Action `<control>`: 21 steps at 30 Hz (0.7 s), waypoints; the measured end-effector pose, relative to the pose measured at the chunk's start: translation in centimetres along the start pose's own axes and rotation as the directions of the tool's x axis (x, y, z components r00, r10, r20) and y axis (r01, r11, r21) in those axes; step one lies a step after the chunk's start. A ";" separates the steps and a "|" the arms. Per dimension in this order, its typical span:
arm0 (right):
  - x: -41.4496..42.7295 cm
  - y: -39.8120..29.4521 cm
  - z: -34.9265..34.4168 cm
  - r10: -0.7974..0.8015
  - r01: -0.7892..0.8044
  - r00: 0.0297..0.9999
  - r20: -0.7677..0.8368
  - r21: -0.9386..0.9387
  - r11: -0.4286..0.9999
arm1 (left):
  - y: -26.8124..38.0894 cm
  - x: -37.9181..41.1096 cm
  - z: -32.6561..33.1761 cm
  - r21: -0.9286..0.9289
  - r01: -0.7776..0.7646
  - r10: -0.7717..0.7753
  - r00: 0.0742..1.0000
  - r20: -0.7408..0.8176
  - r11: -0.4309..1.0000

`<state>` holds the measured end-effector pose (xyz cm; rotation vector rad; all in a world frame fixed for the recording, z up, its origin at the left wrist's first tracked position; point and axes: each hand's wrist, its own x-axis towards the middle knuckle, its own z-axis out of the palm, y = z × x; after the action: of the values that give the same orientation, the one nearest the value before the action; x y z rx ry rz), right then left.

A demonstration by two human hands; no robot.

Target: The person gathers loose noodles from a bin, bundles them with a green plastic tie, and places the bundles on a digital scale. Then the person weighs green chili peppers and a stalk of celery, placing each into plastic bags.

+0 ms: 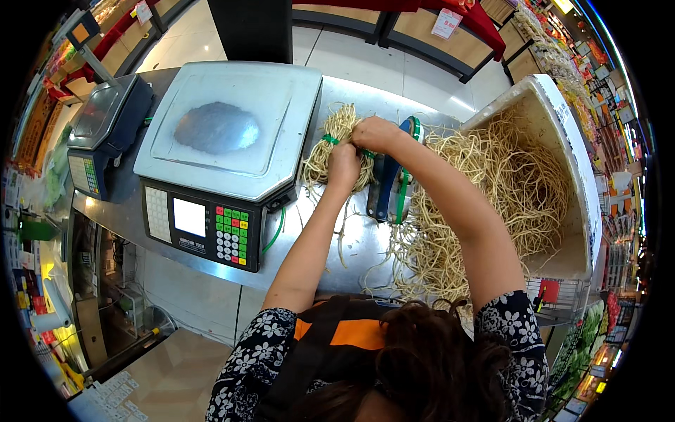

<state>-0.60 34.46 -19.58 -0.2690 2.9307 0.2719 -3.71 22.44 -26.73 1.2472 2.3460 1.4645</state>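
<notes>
A bundle of thin, pale roots [337, 122] lies on the steel counter [364, 237], with a green tape band [330, 139] around its middle. My left hand [345, 162] is closed over the near side of the bundle, on the band. My right hand [375, 133] curls in from the right against the same bundle, and its fingertips meet those of the left. Exactly what the fingertips pinch is hidden. Just right of the hands stands a blue tape dispenser [386, 184] with a roll of green tape [414, 126].
A large pile of loose roots [448, 232] spills from a tipped white foam box [546, 264] on the right. Left of the bundle sits a digital weighing scale [211, 184]; a smaller scale [100, 126] stands farther left. A black post [253, 31] rises beyond the counter.
</notes>
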 end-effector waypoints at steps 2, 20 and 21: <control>-0.2 -0.4 0.4 0.002 -0.002 1.000 -0.021 0.007 1.000 | 0.6 -0.3 -0.5 0.025 0.012 -0.014 0.998 0.053 1.000; -6.6 -6.7 -2.9 0.141 -0.088 0.960 -0.240 0.216 0.972 | 0.9 -12.7 -10.7 0.237 -0.139 0.165 0.981 -0.097 0.962; -6.9 -7.2 -3.3 0.191 -0.125 0.946 -0.262 0.249 0.960 | 0.3 -12.5 -10.4 0.247 -0.108 0.127 0.990 -0.062 0.963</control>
<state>6.90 27.94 -16.16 -0.0373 3.2345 -0.0958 -0.36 6.65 -24.90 1.4335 2.6094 1.3082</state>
